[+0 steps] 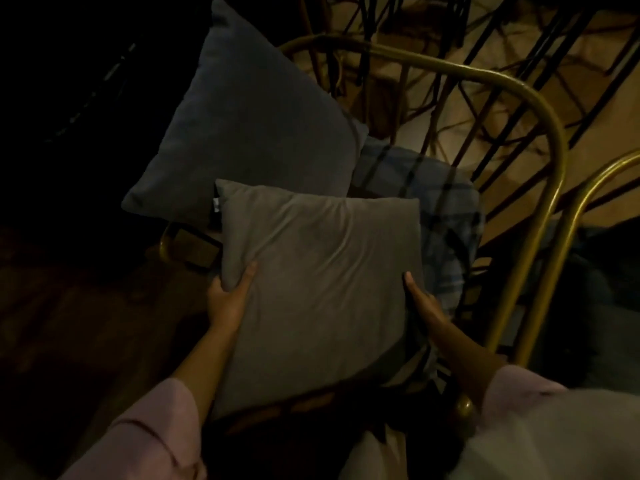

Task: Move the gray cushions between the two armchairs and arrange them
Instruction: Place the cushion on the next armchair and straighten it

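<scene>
the lighter gray cushion (318, 289) sits at the centre of view, held over the seat of a brass-framed armchair (540, 109). from 7 o'clock the left arm in a pink sleeve (145, 434) reaches up, and the left hand (230, 299) is closed on the cushion's left edge, thumb on the front face and fingers wrapped behind. from 5 o'clock the right hand (424, 306) presses nearly flat against the right edge, fingers extended toward 11 o'clock; a firm grip cannot be told. the cushion's long axis runs 12 to 6, top edge tilted away. a darker gray cushion (249, 123) leans at 11 o'clock, a plaid cushion (446, 216) at 2 o'clock.
</scene>
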`<state>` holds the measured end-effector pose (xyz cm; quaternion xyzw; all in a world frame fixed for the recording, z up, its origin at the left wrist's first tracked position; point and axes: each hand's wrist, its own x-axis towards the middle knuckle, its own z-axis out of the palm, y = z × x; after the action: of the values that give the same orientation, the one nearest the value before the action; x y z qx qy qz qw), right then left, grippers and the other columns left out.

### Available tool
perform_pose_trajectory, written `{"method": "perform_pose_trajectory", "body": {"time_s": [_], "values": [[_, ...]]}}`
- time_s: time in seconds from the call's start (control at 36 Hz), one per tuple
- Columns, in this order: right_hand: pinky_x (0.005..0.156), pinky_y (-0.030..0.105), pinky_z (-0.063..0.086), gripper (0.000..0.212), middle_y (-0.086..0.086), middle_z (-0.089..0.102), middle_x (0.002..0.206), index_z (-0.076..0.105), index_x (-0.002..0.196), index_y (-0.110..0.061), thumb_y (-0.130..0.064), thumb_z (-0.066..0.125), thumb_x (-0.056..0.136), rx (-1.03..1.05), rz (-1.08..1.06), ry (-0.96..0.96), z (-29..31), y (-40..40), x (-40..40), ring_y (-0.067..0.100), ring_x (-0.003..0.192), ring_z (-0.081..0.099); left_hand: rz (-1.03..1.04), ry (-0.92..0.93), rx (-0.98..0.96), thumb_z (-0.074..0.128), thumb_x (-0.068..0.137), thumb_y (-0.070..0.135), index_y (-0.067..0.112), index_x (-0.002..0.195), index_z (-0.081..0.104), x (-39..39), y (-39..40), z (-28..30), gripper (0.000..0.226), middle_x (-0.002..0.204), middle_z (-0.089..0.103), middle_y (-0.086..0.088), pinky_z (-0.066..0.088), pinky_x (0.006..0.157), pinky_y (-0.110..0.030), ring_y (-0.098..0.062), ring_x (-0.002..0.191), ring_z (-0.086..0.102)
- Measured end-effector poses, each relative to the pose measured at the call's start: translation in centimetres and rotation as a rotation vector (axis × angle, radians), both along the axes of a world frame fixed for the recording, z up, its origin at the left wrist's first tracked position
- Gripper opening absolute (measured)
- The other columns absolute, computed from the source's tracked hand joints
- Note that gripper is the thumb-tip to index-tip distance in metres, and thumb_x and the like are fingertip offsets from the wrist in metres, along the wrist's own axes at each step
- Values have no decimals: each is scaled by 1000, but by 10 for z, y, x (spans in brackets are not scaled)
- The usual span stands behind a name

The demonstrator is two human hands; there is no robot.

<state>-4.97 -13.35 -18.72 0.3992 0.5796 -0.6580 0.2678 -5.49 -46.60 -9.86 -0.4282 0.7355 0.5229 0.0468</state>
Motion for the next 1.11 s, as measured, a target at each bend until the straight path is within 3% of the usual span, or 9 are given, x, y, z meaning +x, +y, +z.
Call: {"method": "perform_pose_trajectory", "body": {"time_s": [0.11,0.17,0.28,0.44,0.56,0.83,0.94,1.03,1.11], "values": [[112,49,40,129,5,53,146,46,147,-16,-82,78,41,-90,-3,15,-20,14,10,30,129,54,58,53,-67,75,77,49,8,127,60,2,8,18,66,120,63,-4,46,86,-30,-19,107,60],[111,50,42,128,6,56,142,46,145,-17,-82,78,39,-100,8,23,17,9,14,31,126,56,63,67,-88,73,79,49,7,125,60,0,9,34,64,122,62,-7,45,86,-31,-19,103,58],[102,45,48,101,4,64,127,53,132,-25,-77,76,49,-192,-22,74,54,14,21,25,109,63,22,117,-106,72,79,52,7,125,60,-11,9,70,65,131,60,-11,46,89,-34,-21,106,57],[95,40,54,103,1,67,128,59,130,-24,-78,79,44,-242,-120,299,104,39,26,22,113,66,-62,180,-200,59,48,93,18,127,61,-37,19,135,108,129,64,-8,49,100,-50,-30,114,61],[103,50,50,98,5,66,132,52,140,-21,-68,80,59,-245,-178,432,144,73,32,26,118,65,-156,264,-183,58,59,87,16,126,62,-56,54,177,98,123,67,-9,51,97,-49,-31,108,64],[88,44,58,117,3,69,121,55,132,-21,-77,83,34,131,-301,469,208,221,124,26,104,70,-352,353,-9,62,85,56,6,127,60,-33,212,183,65,121,63,-7,48,88,-33,-22,107,59],[69,27,60,115,1,69,117,57,126,-21,-79,82,30,300,-398,477,217,286,187,19,98,70,-433,338,107,65,87,47,4,124,61,2,292,161,57,117,64,-8,46,88,-30,-20,105,60],[88,42,57,102,7,67,127,57,131,-18,-71,80,46,397,-475,436,219,330,235,26,109,66,-496,283,194,71,80,52,7,124,61,29,350,135,64,116,65,-6,48,86,-30,-22,103,63],[92,39,53,108,2,65,124,56,136,-17,-77,74,49,500,-521,394,218,372,275,24,111,63,-584,182,270,76,74,53,6,127,59,59,404,115,73,115,65,-6,51,82,-34,-25,101,64]]}}
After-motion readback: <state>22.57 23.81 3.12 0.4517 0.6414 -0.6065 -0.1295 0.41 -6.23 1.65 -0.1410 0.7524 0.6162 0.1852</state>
